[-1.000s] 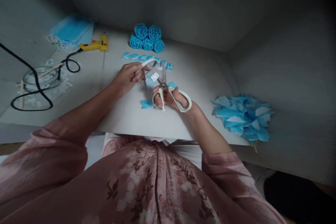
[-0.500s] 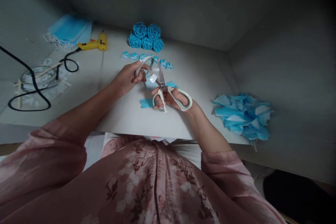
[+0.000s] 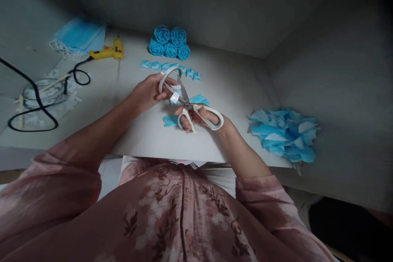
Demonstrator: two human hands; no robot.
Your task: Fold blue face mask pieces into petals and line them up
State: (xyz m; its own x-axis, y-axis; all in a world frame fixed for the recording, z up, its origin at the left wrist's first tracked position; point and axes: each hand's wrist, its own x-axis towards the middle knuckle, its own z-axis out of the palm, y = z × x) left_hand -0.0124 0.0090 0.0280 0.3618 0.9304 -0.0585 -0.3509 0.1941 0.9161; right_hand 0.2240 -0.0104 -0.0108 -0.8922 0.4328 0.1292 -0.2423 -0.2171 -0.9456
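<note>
Far left of the frame, a black cord (image 3: 33,90) loops past a yellow glue gun (image 3: 107,52). At centre, the left hand (image 3: 146,92) pinches a white strip loop (image 3: 167,77). Just right, the right hand (image 3: 199,118) grips the scissors (image 3: 192,108), blades at the strip. Blue scraps (image 3: 284,133) pile at right.

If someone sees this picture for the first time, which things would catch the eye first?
Probably the right hand holding white-handled scissors at the centre of the table, cutting a white strip loop held by the left hand. Next, the blue paper roses behind, and the blue scrap pile on the right.
</note>
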